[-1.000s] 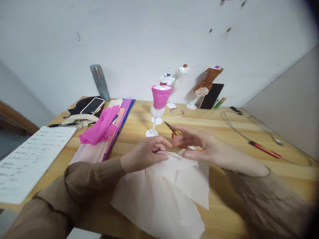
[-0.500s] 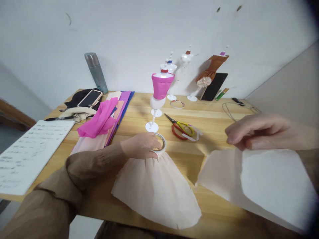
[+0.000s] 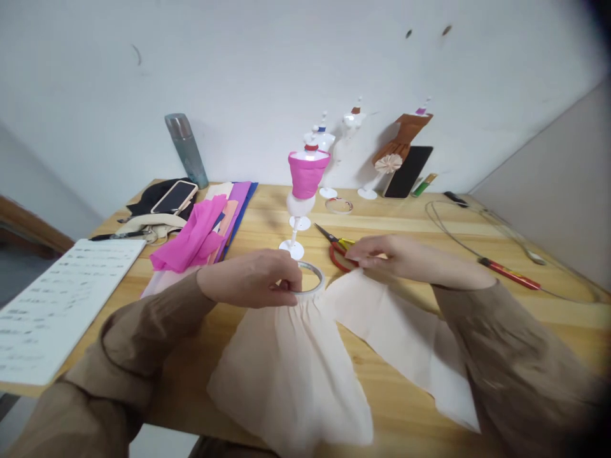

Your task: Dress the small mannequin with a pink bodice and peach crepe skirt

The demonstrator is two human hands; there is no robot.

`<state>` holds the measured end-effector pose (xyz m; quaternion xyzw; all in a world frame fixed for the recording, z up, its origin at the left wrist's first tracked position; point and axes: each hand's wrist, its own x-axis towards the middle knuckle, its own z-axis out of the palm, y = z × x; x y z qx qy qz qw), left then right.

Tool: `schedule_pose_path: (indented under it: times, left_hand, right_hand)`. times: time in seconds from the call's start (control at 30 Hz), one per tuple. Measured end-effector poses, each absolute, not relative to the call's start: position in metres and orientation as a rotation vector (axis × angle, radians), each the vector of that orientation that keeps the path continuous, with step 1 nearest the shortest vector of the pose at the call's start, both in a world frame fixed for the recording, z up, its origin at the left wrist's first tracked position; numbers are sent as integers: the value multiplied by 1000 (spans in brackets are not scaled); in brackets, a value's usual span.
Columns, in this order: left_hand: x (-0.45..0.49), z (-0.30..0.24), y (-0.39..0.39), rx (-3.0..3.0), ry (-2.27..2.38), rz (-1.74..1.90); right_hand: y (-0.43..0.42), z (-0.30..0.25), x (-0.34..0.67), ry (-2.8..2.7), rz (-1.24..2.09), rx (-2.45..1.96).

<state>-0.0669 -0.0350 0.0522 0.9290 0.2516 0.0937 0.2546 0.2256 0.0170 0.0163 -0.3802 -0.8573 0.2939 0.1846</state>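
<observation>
My left hand [image 3: 252,278] is closed round the left side of a tape roll [image 3: 319,278], its fingertips at the gathered top of a pale peach sheet [image 3: 291,369]. Thin fabric or paper, I cannot tell which, the sheet fans out in pleats below the ring. Between finger and thumb, my right hand [image 3: 382,251] pinches the top edge of the sheet's flatter right part [image 3: 396,318]. Scissors [image 3: 338,252] with red and yellow handles lie just behind my right hand, which partly hides them. Beyond the tape roll stands a small dress form [image 3: 301,203] wrapped in pink.
More dress forms [image 3: 351,137] and a dark tablet-like panel [image 3: 408,172] stand by the wall. Pink cloth [image 3: 191,238], coloured sheets, a phone [image 3: 175,198], a bottle [image 3: 187,151] and a written page [image 3: 62,305] are left. A red-handled tool [image 3: 510,273] with a cable lies right.
My right hand has come left and inward with the sheet's edge, close to the tape roll, and now covers part of the scissors. My left hand keeps its hold.
</observation>
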Motion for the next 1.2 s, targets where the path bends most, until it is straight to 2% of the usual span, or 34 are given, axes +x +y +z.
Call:
schedule_pose_path:
  times: [0.13, 0.33, 0.5, 0.63, 0.83, 1.2]
  left_hand:
    - [-70, 65, -41, 2692, 674, 340]
    - [-67, 53, -36, 2701, 548, 386]
    - [-70, 52, -25, 2317, 650, 751]
    - [-76, 49, -12, 1946, 1009, 1028]
    - [-75, 36, -5, 1456, 1015, 799]
    - [-62, 26, -9, 1515, 1075, 935]
  right_hand:
    - [-5, 32, 211, -2218, 982, -968]
    - [-26, 31, 176, -2486, 699, -522]
    - [-14, 21, 183, -2451, 640, -578]
    - [-6, 20, 195, -2366, 670, -646]
    - [-6, 26, 197, -2410, 580, -672]
    - [-10, 28, 200, -2419, 508, -715]
